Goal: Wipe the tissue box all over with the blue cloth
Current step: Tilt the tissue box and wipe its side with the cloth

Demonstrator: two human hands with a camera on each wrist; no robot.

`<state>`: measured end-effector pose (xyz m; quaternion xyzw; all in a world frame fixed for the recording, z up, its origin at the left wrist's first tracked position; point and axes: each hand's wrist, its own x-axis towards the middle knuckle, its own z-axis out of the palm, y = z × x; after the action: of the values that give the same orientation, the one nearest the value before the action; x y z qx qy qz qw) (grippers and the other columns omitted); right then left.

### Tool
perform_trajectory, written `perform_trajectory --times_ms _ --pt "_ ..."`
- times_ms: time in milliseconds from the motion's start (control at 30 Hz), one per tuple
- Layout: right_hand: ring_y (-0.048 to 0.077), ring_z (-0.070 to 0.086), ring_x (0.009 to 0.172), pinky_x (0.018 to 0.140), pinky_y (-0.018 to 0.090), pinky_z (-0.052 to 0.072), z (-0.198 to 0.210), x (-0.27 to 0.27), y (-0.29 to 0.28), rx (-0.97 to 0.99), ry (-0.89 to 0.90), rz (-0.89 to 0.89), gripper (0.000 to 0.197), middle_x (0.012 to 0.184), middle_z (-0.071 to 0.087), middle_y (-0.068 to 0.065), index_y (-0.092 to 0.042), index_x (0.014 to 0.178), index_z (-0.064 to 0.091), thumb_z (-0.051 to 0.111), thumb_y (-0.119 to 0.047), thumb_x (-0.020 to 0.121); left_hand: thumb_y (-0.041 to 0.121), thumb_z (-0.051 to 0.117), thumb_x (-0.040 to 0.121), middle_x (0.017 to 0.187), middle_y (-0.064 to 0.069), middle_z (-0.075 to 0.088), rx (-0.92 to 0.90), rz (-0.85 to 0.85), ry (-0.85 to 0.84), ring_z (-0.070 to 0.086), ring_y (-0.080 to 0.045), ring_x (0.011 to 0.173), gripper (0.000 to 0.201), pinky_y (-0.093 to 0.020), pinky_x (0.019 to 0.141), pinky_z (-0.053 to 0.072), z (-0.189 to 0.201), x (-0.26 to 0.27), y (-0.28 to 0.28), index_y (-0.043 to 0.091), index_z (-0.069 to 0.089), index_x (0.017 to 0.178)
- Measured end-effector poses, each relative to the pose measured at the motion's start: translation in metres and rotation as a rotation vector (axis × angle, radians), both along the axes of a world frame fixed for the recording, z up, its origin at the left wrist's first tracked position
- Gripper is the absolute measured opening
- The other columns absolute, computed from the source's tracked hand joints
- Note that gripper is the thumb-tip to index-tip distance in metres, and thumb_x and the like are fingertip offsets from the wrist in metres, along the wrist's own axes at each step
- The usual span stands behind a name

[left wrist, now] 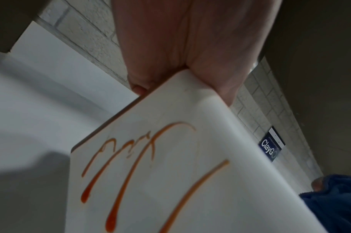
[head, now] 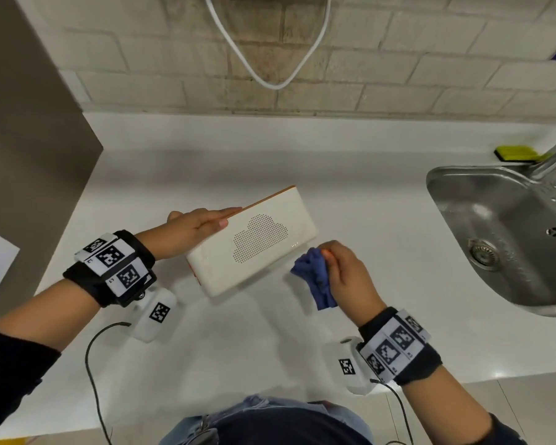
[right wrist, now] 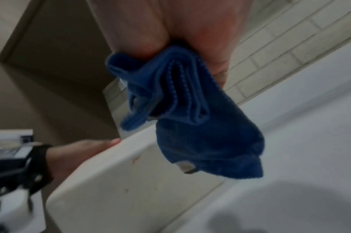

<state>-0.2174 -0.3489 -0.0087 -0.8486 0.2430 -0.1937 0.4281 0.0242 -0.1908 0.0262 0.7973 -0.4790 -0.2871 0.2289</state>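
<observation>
The left hand [head: 196, 225] has its grip on the far left end of the tissue box [head: 254, 248], fingers stretched along the upper edge and thumb on the face with the dotted cloud. The box is tilted above the white surface [head: 366, 200]. On the end face below this grip, orange streaks [left wrist: 118, 181] run down. Just right of the box, the right hand [head: 347, 274] keeps a closed grip on the bunched blue cloth [head: 315, 277], which hangs below the fingers, near the box's corner.
</observation>
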Motion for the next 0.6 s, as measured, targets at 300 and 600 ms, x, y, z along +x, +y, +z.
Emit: perform_trajectory --times_ms 300,600 --pt "0.02 0.045 0.087 0.079 0.026 0.034 -0.018 -0.011 0.001 -0.405 0.161 0.101 0.033 0.104 0.055 0.007 -0.01 0.093 0.06 0.038 -0.034 0.089 0.055 0.024 0.085 0.097 0.029 0.052 -0.008 0.017 0.019 0.043 0.01 0.101 0.032 -0.041 0.112 0.016 -0.001 -0.001 0.0 0.069 0.029 0.114" --pt "0.033 0.039 0.122 0.1 0.042 0.036 -0.065 -0.03 -0.029 -0.118 0.748 -0.189 0.064 0.14 0.038 0.013 -0.008 0.142 0.027 0.054 -0.036 0.091 0.057 0.024 0.084 0.101 0.018 0.055 -0.021 0.059 0.003 0.045 -0.009 0.107 0.029 -0.035 0.11 0.016 -0.006 0.002 0.0 0.078 0.028 0.103"
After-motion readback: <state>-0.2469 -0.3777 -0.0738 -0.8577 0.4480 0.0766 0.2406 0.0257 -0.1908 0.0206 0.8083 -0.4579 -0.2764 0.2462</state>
